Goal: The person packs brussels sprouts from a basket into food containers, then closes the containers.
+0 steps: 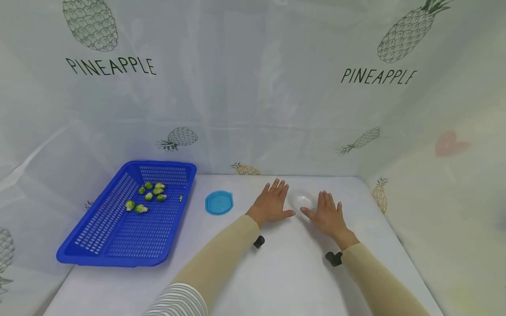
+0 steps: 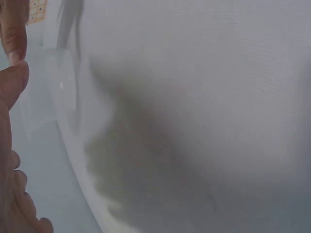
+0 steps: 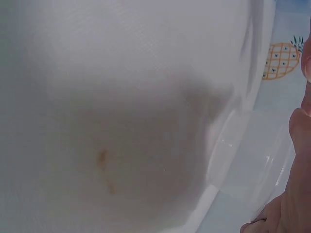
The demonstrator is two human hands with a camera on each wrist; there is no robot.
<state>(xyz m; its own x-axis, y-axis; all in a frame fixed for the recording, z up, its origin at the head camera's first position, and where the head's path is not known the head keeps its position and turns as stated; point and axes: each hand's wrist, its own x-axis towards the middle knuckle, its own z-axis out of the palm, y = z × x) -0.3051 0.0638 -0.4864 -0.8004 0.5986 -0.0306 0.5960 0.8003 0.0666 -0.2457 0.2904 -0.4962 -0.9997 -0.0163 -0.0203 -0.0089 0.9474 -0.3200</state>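
A clear plastic container [image 1: 301, 200] stands on the white table between my two hands. My left hand [image 1: 272, 202] hovers to its left, fingers straight and spread. On the other side is my right hand [image 1: 327, 216], its fingers straight and its thumb pointing inward near the container. I see no grip on anything; whether a fingertip touches the container cannot be told. Both wrist views show the container's see-through wall, in the left wrist view [image 2: 63, 87] and the right wrist view [image 3: 240, 150], past the fingers. A round blue lid [image 1: 219, 202] lies left of my left hand.
At the left stands a blue slotted basket [image 1: 134, 262] with several Brussels sprouts [image 1: 148, 196] near its far end. A pineapple-print sheet [image 1: 253, 96] hangs behind the table [image 1: 284, 281] and along its sides.
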